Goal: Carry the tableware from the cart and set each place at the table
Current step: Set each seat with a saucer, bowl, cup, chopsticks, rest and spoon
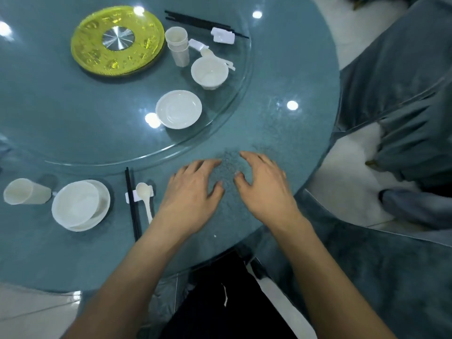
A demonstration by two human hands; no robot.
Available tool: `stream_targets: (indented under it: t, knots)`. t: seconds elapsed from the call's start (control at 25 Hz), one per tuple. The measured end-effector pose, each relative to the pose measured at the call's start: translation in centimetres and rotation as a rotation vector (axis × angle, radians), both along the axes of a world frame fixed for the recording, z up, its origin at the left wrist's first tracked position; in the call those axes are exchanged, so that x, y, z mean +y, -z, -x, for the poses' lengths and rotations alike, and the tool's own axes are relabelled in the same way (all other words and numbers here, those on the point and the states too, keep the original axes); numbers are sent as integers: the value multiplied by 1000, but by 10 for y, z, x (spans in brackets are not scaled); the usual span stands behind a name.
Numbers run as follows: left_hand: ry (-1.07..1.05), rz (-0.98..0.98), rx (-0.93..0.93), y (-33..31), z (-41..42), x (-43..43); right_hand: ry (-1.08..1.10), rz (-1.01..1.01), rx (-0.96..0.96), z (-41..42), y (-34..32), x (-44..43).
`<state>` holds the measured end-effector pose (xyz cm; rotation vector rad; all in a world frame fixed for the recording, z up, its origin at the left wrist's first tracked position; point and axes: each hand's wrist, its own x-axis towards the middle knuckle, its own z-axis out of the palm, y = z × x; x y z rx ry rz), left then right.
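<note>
Bare forearms reach up from the bottom edge, ending in the left grip (193,194) and right grip (265,187), both palm-down with fingers spread and holding nothing, side by side near the edge of the blue-green bench (281,133); whether the fingertips touch it cannot be told. Left of the left grip lies a set place: black chopsticks (132,204) and a white spoon (145,196) across a white rest (128,196), then a bowl (75,204) sitting on a plate (104,201), then a cup (25,192). Farther off, on the glass turntable (61,106), stand a small plate (178,109), a second bowl (209,72), stacked cups (178,46), spare chopsticks (203,23), loose rests (222,35) and a yellow tray (117,41). Grey-blue covered chairs (403,81) stand at the right.
</note>
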<state>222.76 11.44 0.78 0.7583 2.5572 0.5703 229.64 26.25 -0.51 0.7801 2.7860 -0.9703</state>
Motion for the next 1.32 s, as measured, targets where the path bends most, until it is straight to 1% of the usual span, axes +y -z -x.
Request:
stream_targets:
  t: [0.2,0.36,0.68,0.88,1.08,1.32]
  knots:
    - [74,-39,20,-42,-47,-16,111,5,28,-62,-30,-17]
    - [157,-44,41,-57,-71,-16,197,10,42,-101,-47,-22]
    - [298,-79,106,-72,-115,3,305,-18,7,-161,-65,-22]
    - [385,-122,126,-80,-151,32,386,-47,28,-206,-77,-9]
    - [470,-107,144,-85,-207,66,473,-74,12,-274,-84,15]
    - [482,-120,142,-88,-302,106,479,-71,54,-373,-95,56]
